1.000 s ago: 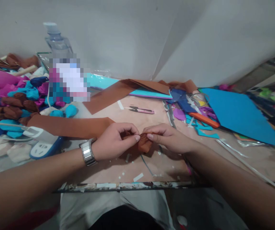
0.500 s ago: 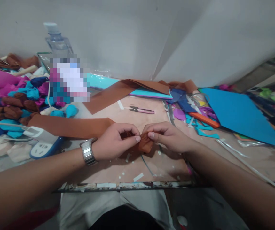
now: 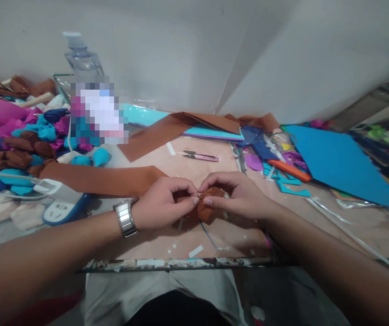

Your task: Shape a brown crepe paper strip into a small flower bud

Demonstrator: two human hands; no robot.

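Observation:
A small gathered piece of brown crepe-like material (image 3: pixel 206 213) is between my hands, above the table's middle. My left hand (image 3: pixel 165 203), with a metal watch (image 3: pixel 125 218) on the wrist, is closed in a pinch at the gathered piece's left edge. The thumb and fingers of my right hand (image 3: pixel 238 194) are closed on its right part. Behind my left hand lies a flat brown strip (image 3: pixel 102 179); whether it joins the held piece is hidden. Thread snips (image 3: pixel 200 156) lie beyond my hands.
On the left are a heap of brown, blue and pink bundles (image 3: pixel 18 149), a power strip (image 3: pixel 62 210) and a clear bottle (image 3: pixel 82 61). An orange cutter (image 3: pixel 289 170) and a blue sheet (image 3: pixel 343 163) lie right. Paper scraps (image 3: pixel 196 251) dot the table.
My right fingers have shifted their grip on the brown piece, and its folds sit more spread and a little to the right. My left hand has barely moved.

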